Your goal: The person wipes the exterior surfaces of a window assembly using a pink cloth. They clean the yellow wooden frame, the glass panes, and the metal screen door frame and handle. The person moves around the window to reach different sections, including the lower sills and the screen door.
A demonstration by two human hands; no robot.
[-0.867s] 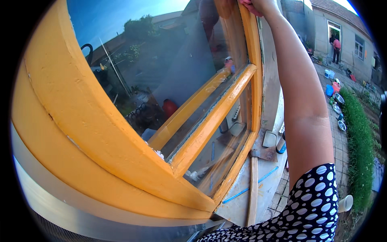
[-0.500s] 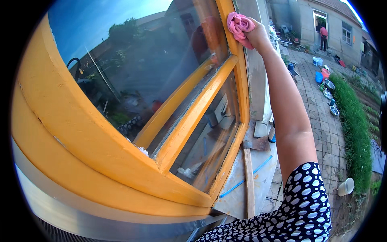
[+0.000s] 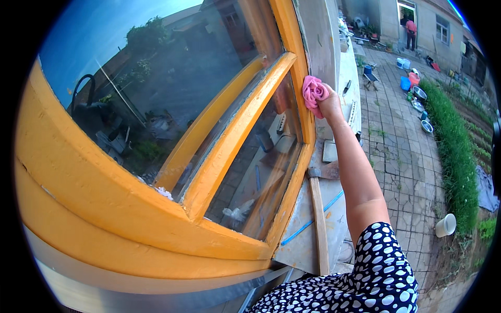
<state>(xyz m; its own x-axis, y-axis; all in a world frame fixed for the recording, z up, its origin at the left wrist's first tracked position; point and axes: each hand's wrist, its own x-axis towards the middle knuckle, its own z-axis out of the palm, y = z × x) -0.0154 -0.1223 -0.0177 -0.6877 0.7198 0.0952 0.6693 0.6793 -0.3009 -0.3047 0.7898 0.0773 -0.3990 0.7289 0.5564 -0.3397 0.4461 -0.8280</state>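
My right hand (image 3: 331, 104) is closed on a crumpled pink cloth (image 3: 315, 94). The cloth lies against the yellow window frame (image 3: 307, 117) on its outer upright, a little below where the crossbar meets it. My bare forearm reaches up from a dark sleeve with white spots. Left of the hand is the lower glass pane (image 3: 255, 167), with the larger upper pane (image 3: 172, 94) above the crossbar. Some fingers are hidden behind the cloth. My left hand is out of the picture.
Below my arm, an axe (image 3: 319, 224) with a wooden handle and a blue stick (image 3: 308, 228) lie on the sill. A white bucket (image 3: 445, 225) stands on the paving. Basins (image 3: 419, 93) sit beside the grass strip. A person (image 3: 411, 34) stands at the far doorway.
My right hand has moved down along the window frame's upright with the pink cloth, from above the crossbar to below it. The view has shifted slightly.
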